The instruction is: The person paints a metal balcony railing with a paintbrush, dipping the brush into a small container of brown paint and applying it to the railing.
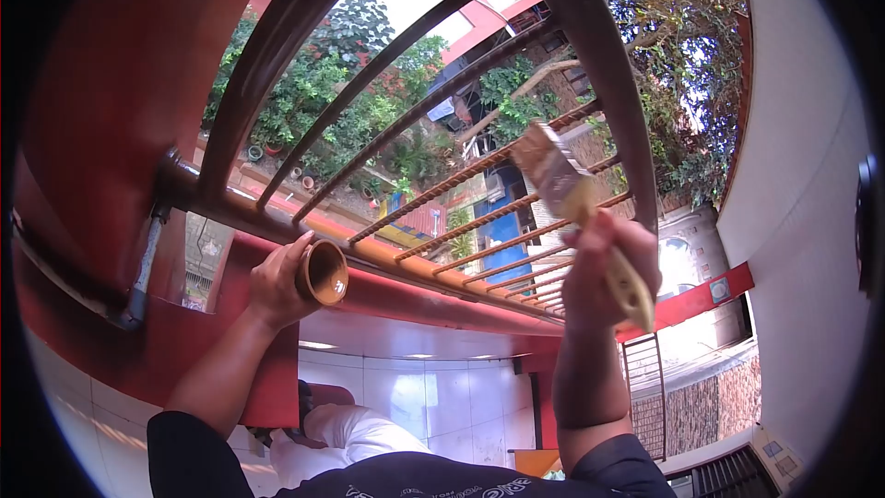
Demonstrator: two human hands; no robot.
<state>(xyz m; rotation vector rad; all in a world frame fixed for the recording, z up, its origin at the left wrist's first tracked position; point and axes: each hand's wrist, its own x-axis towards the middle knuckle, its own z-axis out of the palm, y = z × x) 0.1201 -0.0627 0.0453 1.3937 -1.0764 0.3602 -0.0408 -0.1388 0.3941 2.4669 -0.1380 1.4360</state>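
My left hand (278, 278) is wrapped round a small brown cup (326, 274), its mouth turned toward me and a little shiny liquid inside. Raised on the right, my right hand (608, 263) grips a paintbrush (556, 175) by its pale yellow handle, bristles pointing up and to the left. Behind the brush, in this view, run the bars of a metal railing (442, 97). Several bars on the left are coated dark brown, while those further right look rusty and ribbed. The cup is close to the orange-brown bottom rail (406, 265).
A red wall (120, 65) rises at the left, with a grey pipe (147, 254) low on it. Beyond the railing are green plants (304, 101) and a blue panel (510, 231). White tiles (452, 397) cover the floor below. A pale wall (802, 129) stands at the right.
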